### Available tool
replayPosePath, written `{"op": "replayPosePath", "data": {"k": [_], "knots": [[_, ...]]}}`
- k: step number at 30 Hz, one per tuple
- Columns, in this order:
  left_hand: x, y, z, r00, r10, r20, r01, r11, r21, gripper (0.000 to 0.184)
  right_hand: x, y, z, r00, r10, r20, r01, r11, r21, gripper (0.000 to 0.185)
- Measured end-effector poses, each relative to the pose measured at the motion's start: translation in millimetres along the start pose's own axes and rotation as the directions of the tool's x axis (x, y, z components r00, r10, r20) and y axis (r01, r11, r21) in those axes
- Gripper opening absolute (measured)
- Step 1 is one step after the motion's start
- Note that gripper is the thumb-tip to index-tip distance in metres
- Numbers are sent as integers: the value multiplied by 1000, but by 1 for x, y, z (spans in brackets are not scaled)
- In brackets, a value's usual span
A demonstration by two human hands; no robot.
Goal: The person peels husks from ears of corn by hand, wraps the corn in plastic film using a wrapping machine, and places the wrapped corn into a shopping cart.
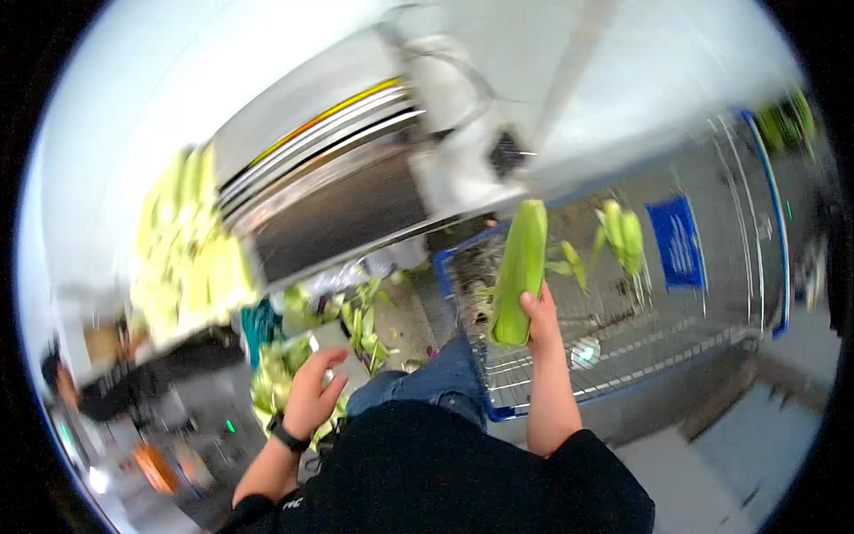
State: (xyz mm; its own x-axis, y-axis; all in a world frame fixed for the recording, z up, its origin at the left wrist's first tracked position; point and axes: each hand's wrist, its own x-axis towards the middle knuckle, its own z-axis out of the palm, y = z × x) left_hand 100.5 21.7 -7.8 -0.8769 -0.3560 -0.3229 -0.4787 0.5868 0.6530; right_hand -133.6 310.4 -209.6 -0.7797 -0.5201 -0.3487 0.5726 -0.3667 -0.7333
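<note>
Our right hand [543,322] is wrapped around a corn [521,262], gripping it near its broad, cut end with the thumb across the husk. Holding the heavier-looking end probably keeps the long ear steady. The corn appears over the near end of the cart [762,209], its narrower end pointing away from us; we cannot tell how high it hangs.

Our left hand [316,392] holds nothing: its fingers are spread and curved, near loose leaves [363,331] low beside our legs. The leaves probably gather there to keep scraps near the work but off the bench [374,258].

More ears [626,238] lie in the cart, within easy reach of our right side, we judge. Across from them, a pile [189,258] of paler corn sits by the machine [334,218], likely to hold it apart from the cart's ears. Blur hides finer detail.
</note>
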Motion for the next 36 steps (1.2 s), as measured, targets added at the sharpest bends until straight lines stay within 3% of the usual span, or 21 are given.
{"op": "replayPosePath", "data": {"k": [2, 3, 4, 6, 7, 9, 10, 12, 13, 15, 16, 17, 18, 22, 23, 25, 26, 29, 32, 33, 36], "knots": [[-49, -13, -31, 986, 58, -158, -56, 998, 14, 33, -23, 5, 104, 971, 101, 216, -39, 961, -273, 85], [-46, -16, -34, 974, 95, -205, -101, 995, -22, 34, -25, 10, 130, 954, 128, 271, -45, 955, -293, 85], [-86, -36, -41, 964, 14, -266, -39, 995, -88, 36, -59, 29, 179, 903, 231, 363, -91, 927, -363, 84], [-90, -53, -40, 872, 22, -489, -88, 990, -114, 44, -61, 60, 227, 806, 256, 534, 59, 862, -503, 76], [-133, -73, -52, 834, -206, -512, 30, 943, -330, 52, -93, 86, 279, 714, 374, 593, 49, 817, -575, 76], [-145, -75, -58, 832, -250, -496, 121, 953, -277, 59, -121, 99, 321, 643, 407, 648, 27, 835, -550, 66], [-195, -90, -55, 737, -370, -565, 189, 916, -353, 57, -149, 134, 348, 560, 434, 706, 173, 772, -612, 58], [-211, -101, -41, 695, -418, -585, 158, 882, -443, 55, -169, 144, 365, 538, 478, 695, 158, 752, -640, 58], [-274, -116, -38, 596, -488, -638, 125, 841, -526, 55, -215, 167, 394, 466, 536, 704, 165, 729, -665, 58], [-294, -152, -26, 573, -591, -568, 189, 770, -610, 51, -219, 210, 401, 433, 578, 692, 167, 703, -691, 60], [-321, -141, -19, 481, -660, -577, 193, 722, -665, 44, -240, 210, 411, 344, 631, 695, 175, 684, -708, 60], [-317, -143, -7, 444, -666, -599, 124, 708, -696, 38, -236, 209, 408, 321, 639, 699, 240, 659, -713, 60], [-333, -145, -7, 435, -735, -520, 167, 633, -756, 42, -252, 220, 411, 315, 635, 705, 351, 612, -708, 60], [-397, -190, 16, 313, -786, -533, 158, 596, -787, 60, -296, 277, 440, 31, 615, 788, 566, 639, -521, 68], [-406, -188, 19, 280, -796, -537, 153, 589, -793, 60, -303, 284, 440, 20, 657, 754, 548, 623, -558, 66], [-427, -200, 12, 248, -815, -524, -11, 539, -843, 63, -320, 312, 462, -49, 664, 747, 468, 675, -570, 64], [-435, -214, 19, 247, -844, -476, 54, 502, -863, 66, -329, 314, 471, -91, 666, 740, 462, 687, -561, 64], [-441, -231, 27, 147, -841, -520, 15, 528, -849, 68, -331, 338, 485, -157, 695, 702, 551, 651, -521, 61], [-439, -236, 13, -52, -845, -532, 43, 531, -846, 53, -325, 370, 507, -216, 741, 635, 328, 668, -668, 55], [-437, -242, 8, -118, -845, -521, 85, 514, -854, 43, -325, 378, 516, -247, 740, 626, 326, 672, -665, 55], [-425, -252, -14, -267, -856, -442, 156, 414, -897, 38, -318, 395, 540, -257, 759, 598, 273, 651, -709, 54]]}}
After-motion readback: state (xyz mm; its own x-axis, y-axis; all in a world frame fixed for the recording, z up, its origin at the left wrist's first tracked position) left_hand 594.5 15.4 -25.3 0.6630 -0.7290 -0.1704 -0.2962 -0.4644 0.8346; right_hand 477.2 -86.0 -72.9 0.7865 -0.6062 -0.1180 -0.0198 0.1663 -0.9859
